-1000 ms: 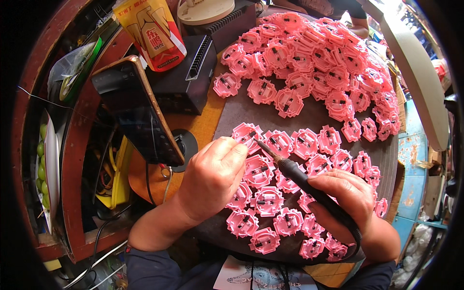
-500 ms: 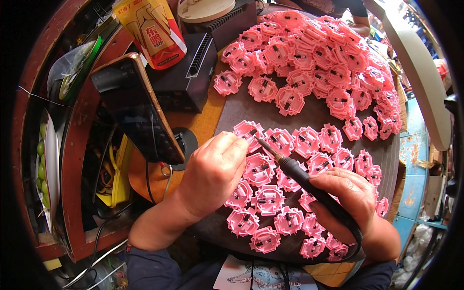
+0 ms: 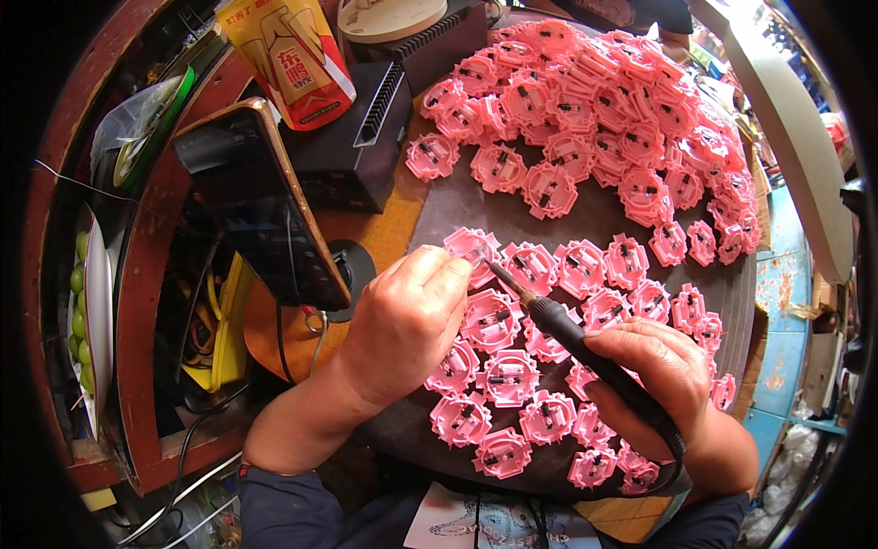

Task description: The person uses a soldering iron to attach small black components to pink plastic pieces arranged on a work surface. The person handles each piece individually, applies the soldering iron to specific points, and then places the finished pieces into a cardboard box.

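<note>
- Wooden workbench [image 3: 393,220] in a cluttered room, with a dark mat [image 3: 476,212] as the work surface.
- Phone [image 3: 265,201] leaning upright, left of the surface's left edge.
- Left hand [image 3: 407,320] over that left edge, fingers pressed together; I cannot tell whether they pinch anything.
- Pink plastic part [image 3: 470,245] by the left edge, just beyond and right of the left fingertips. It is roundish, with no clear long axis.
- Soldering iron [image 3: 558,322] slanting from this part down toward the surface's near right corner; its tip is at the part's right side, contact unclear.
- Similar pink parts [image 3: 580,267] spread across the near half; a heap [image 3: 622,110] fills the far right.
- Right hand [image 3: 654,366] gripping the iron's handle, farther from the part than the left hand.
</note>
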Demonstrator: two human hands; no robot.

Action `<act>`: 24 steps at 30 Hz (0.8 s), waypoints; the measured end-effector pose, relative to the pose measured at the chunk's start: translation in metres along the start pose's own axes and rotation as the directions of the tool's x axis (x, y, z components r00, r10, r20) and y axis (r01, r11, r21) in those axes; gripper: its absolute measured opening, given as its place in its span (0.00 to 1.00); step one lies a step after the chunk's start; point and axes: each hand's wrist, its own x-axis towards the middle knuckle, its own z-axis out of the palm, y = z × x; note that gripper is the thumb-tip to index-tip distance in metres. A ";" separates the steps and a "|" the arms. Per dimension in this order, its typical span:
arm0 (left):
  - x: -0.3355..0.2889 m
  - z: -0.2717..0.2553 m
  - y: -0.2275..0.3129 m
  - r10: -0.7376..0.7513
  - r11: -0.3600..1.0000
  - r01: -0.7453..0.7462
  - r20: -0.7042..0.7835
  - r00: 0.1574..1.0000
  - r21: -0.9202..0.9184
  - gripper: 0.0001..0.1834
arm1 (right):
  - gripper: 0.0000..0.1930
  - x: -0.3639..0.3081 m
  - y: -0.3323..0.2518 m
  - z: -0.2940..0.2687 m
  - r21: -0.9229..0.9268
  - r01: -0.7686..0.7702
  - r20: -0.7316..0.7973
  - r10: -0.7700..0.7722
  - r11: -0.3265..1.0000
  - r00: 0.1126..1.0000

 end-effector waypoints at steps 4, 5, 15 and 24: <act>-0.002 -0.002 0.003 -0.018 1.000 0.019 -0.040 0.999 0.023 0.10 | 0.20 0.002 -0.002 -0.003 -0.011 -0.013 -0.004 0.013 1.000 1.000; -0.002 -0.002 0.003 -0.026 0.999 0.028 -0.047 0.999 0.033 0.10 | 0.20 0.002 -0.002 -0.003 -0.014 -0.019 -0.002 0.019 1.000 1.000; -0.006 0.000 0.002 -0.076 0.994 0.080 -0.055 0.996 0.078 0.11 | 0.21 0.011 -0.002 -0.001 0.013 0.020 0.035 -0.021 1.000 0.999; -0.007 0.000 0.002 -0.097 0.991 0.100 -0.047 0.994 0.083 0.10 | 0.22 0.017 0.001 0.003 0.010 0.053 0.064 -0.054 0.999 0.997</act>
